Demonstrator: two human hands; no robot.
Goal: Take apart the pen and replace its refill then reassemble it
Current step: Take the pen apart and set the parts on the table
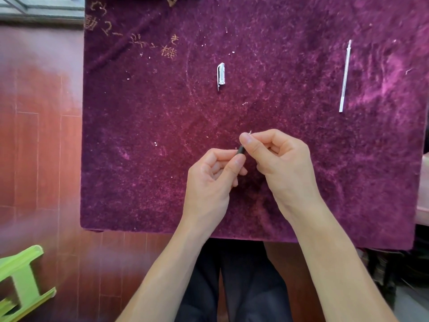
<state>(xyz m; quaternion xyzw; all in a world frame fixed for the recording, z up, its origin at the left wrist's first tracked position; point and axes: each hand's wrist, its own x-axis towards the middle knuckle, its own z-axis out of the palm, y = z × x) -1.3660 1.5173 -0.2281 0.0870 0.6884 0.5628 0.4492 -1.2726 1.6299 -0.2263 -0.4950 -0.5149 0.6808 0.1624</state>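
Both hands hold the pen (241, 150) over the near middle of the purple cloth (162, 135). Only a short dark section of the pen shows between the fingers. My left hand (212, 180) pinches its lower part. My right hand (276, 156) pinches the upper end, where a small metal tip pokes out above the thumb. A clear pen cap (221, 76) with a clip lies farther back, near the middle. A thin white refill (345, 76) lies lengthwise at the far right, apart from both hands.
The cloth covers a small table with faint gold stitching at the back left. A reddish wood floor lies to the left, and a green plastic stool (21, 282) stands at the lower left. Dark trousers show under the table's near edge.
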